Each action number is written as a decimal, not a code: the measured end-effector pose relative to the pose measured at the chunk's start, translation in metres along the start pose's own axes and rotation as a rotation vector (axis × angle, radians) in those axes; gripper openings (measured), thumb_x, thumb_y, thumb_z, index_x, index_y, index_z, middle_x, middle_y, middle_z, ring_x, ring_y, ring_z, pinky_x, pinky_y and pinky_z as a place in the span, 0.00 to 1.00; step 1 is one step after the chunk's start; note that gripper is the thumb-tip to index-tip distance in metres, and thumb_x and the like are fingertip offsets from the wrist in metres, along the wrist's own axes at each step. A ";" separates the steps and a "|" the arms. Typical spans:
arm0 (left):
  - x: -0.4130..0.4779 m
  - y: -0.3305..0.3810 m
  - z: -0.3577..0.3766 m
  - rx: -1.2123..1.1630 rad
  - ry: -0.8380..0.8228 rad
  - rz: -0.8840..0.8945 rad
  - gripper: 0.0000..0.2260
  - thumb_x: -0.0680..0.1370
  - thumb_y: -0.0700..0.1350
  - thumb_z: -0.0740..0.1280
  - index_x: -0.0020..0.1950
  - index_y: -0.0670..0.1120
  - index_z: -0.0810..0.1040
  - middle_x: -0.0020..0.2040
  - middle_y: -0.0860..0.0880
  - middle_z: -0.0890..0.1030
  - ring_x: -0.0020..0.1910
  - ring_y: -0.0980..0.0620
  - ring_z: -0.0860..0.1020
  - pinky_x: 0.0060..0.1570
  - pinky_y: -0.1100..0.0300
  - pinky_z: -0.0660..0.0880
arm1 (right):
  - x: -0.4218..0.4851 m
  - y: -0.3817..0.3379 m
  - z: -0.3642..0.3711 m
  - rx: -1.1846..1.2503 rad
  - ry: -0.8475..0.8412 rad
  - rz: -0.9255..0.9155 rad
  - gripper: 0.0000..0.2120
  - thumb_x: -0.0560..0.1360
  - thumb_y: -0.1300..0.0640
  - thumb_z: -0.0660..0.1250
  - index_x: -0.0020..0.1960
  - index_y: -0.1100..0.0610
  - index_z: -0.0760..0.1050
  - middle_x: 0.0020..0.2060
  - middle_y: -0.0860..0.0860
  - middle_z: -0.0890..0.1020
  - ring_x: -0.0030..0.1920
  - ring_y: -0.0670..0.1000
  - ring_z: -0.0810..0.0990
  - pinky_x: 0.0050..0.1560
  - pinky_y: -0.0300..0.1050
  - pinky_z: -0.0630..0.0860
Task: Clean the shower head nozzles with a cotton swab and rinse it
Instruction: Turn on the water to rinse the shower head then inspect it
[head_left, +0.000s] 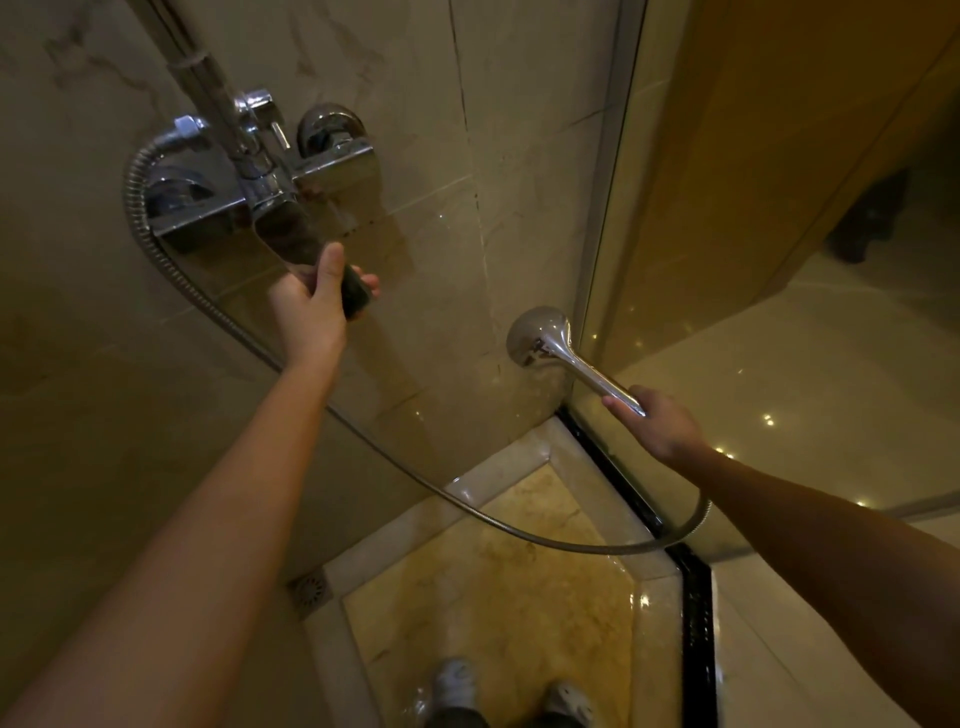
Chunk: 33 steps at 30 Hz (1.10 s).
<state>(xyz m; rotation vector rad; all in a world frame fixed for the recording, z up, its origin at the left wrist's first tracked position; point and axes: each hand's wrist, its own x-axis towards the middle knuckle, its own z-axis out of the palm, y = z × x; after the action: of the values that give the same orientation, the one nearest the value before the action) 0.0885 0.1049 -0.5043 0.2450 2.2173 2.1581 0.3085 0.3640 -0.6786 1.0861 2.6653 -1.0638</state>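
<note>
Currently, the left hand (310, 305) grips the mixer lever (288, 231) on the tiled wall (467, 130); the right hand (661, 422) clamps the shower head (540, 336) by its handle, near the enclosure corner.

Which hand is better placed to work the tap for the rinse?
Probably the left. The left hand grips the tap lever, while the right hand is busy holding the shower head by its handle, away from the tap.
</note>
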 end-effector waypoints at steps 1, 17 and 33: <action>-0.002 0.002 0.000 0.007 -0.002 0.004 0.08 0.79 0.48 0.61 0.44 0.45 0.73 0.40 0.46 0.81 0.33 0.58 0.82 0.40 0.62 0.80 | 0.000 0.001 -0.001 -0.005 0.004 -0.003 0.26 0.76 0.34 0.56 0.53 0.55 0.76 0.41 0.52 0.80 0.41 0.53 0.77 0.37 0.44 0.72; -0.008 0.004 0.002 0.038 0.018 0.004 0.09 0.79 0.50 0.61 0.45 0.45 0.74 0.41 0.47 0.81 0.35 0.58 0.82 0.36 0.65 0.79 | 0.009 0.015 -0.003 -0.006 0.016 -0.027 0.23 0.76 0.34 0.55 0.50 0.51 0.77 0.35 0.47 0.77 0.36 0.49 0.75 0.32 0.39 0.65; -0.004 0.000 0.001 0.067 0.020 -0.007 0.11 0.79 0.51 0.61 0.46 0.44 0.74 0.41 0.46 0.82 0.36 0.56 0.83 0.34 0.65 0.78 | 0.016 0.013 -0.001 -0.003 0.010 -0.044 0.23 0.76 0.34 0.55 0.45 0.52 0.76 0.33 0.49 0.77 0.35 0.51 0.76 0.34 0.41 0.67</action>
<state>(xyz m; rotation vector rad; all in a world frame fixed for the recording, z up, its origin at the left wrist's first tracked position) 0.0930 0.1055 -0.5044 0.2187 2.3003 2.0948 0.3047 0.3807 -0.6899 1.0397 2.7102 -1.0646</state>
